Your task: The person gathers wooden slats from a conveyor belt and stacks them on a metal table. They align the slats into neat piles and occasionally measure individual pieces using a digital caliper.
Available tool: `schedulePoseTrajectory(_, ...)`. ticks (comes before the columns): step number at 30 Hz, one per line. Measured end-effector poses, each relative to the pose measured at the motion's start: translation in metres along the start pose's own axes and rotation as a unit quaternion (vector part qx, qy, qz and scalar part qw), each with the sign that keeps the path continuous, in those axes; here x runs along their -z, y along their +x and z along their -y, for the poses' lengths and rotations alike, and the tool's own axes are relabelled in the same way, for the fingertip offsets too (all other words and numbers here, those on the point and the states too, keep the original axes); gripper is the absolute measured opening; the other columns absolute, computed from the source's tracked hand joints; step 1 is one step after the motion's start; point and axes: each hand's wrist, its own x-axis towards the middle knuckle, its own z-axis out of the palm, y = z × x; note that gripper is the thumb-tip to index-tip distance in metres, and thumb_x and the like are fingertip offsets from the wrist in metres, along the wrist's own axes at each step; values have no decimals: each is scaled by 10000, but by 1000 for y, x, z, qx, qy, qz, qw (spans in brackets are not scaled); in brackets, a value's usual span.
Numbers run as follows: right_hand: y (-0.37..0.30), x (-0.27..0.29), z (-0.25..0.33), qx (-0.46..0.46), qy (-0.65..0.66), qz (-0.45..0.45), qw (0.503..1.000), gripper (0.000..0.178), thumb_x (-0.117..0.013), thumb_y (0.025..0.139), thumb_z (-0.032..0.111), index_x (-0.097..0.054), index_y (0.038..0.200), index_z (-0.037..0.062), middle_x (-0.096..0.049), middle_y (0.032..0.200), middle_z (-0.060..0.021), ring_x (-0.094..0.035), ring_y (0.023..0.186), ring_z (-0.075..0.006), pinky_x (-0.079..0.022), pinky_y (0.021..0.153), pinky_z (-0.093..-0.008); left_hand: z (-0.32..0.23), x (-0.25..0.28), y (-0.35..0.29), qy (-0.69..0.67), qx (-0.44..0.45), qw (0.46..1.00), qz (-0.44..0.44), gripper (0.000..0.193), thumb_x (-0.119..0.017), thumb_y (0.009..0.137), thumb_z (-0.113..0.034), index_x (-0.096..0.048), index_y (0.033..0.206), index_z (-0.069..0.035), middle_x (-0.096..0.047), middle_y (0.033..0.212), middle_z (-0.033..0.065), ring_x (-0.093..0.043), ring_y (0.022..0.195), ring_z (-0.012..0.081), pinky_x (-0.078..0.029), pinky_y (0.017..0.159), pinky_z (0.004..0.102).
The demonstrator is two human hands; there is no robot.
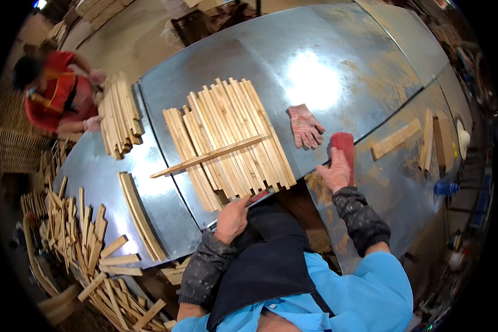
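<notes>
My left hand (232, 220) is bare and closed at the table's near edge, below a row of wooden strips (227, 133). From its fingertips sticks out a slim red object (259, 196), whose kind I cannot make out. The strips lie side by side on the metal table, their ends uneven. One longer strip (210, 155) lies slantwise across them. My right hand (336, 170), in a pinkish work glove, is closed on a red block-like object (344, 148) at the seam of the table. Just left of it lies a loose glove (305, 127).
At the far left a person in red (61, 94) handles a stack of strips (119, 117). Long strips (141, 216) lie left of centre, and a heap of offcuts (88, 238) beyond the left edge. Several boards (395, 139) and sawdust are on the right tabletop (387, 199).
</notes>
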Motion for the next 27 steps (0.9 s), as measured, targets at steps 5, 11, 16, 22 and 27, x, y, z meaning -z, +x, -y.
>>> schedulePoseTrajectory(5, -46, 9, 139, 442, -3, 197, 875, 445, -794, 819, 340, -697, 1125, 32, -738, 1068, -195, -711, 1061, -394, -563, 897, -489, -38, -17, 41, 107, 10, 993, 52, 430, -623, 932, -136, -626, 1358, -75, -683, 906, 191, -690, 864, 443, -544, 743, 552)
schedulePoseTrajectory(11, -52, -35, 153, 396, -68, 281, 871, 271, -735, 909, 340, -728, 1011, 90, -748, 887, -156, -735, 926, -405, -563, 828, -523, -53, 6, 30, 108, -47, 988, -104, 585, -710, 880, -137, -579, 1421, 47, -686, 1183, 249, -659, 1122, 447, -538, 964, 521)
schedulePoseTrajectory(16, -30, -21, 147, 365, -50, 294, 882, 289, -697, 982, 399, -753, 1034, 120, -759, 928, -161, -735, 947, -402, -572, 823, -515, -20, 75, -18, -52, 125, 924, -356, 570, -690, 993, -94, -511, 1510, 69, -606, 1469, 241, -607, 1319, 378, -461, 1140, 441)
schedulePoseTrajectory(22, -18, 2, 175, 392, -30, 360, 846, 355, -696, 974, 450, -755, 1061, 111, -760, 946, -171, -737, 973, -388, -579, 853, -493, 18, 51, -47, -627, 258, 725, -115, 467, -514, 1163, -314, -576, 1498, 4, -734, 1242, 132, -726, 989, 209, -581, 903, 356)
schedulePoseTrajectory(27, -29, 4, 223, 461, -117, 377, 795, 509, -664, 977, 540, -709, 1244, 108, -767, 1070, -187, -729, 1048, -397, -572, 905, -494, 11, 27, -48, -693, 230, 663, -164, 387, -522, 1158, -288, -651, 1370, 9, -757, 1161, 114, -723, 870, 190, -582, 786, 325)
